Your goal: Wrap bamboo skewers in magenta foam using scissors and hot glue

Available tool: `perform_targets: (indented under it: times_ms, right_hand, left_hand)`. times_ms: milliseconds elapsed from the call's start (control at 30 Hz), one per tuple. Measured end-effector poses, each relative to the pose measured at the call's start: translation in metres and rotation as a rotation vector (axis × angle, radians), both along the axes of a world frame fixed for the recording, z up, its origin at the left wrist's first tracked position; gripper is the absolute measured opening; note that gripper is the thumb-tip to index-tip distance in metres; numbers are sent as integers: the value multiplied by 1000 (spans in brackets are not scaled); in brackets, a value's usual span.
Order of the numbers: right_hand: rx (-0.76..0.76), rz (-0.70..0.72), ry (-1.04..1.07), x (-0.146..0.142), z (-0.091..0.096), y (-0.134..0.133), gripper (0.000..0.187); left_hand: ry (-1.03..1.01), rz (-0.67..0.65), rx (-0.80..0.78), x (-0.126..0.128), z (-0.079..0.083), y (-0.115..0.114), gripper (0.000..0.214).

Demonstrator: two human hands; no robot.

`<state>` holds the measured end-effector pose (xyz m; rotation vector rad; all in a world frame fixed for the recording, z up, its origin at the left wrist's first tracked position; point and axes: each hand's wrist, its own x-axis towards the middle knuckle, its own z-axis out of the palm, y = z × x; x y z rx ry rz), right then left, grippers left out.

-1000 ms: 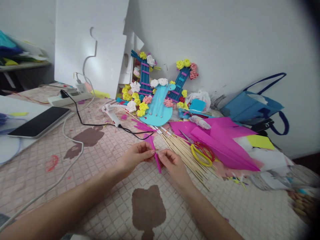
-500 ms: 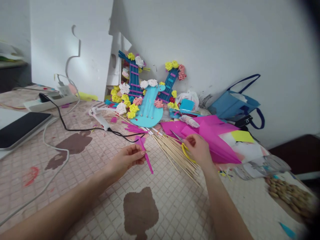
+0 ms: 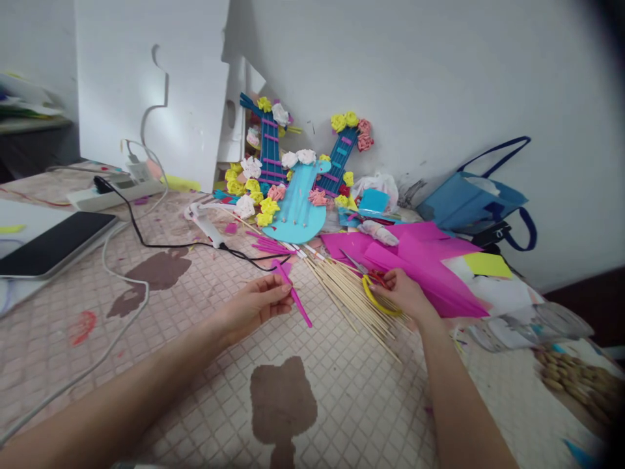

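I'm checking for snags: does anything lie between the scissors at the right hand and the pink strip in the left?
Yes: thin sticks lie spread on the table between the scissors and the pink strip, but nothing visible stands upright there.

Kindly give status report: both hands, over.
Left hand: pinching thin magenta strip. Right hand: at red-and-yellow scissors, grip unclear. Wooden sticks lie between hands.

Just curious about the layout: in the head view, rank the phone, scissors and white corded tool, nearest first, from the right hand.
1. Scissors, right at the right hand.
2. White corded tool, well off to the left.
3. Phone, farthest, at the view's left edge.
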<state>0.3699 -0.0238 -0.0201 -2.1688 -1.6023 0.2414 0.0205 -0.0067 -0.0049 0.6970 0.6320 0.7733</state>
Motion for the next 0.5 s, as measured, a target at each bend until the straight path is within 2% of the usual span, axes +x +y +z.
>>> perform_targets:
  times_ms: [300, 500]
  right_hand:
    - [-31, 34, -31, 1, -2, -2, 32]
    - [10, 48, -21, 2, 11, -14, 35]
  left_hand:
    - [-20, 35, 14, -1, -1, 1, 21]
    - [-40, 91, 22, -2, 1, -4, 21]
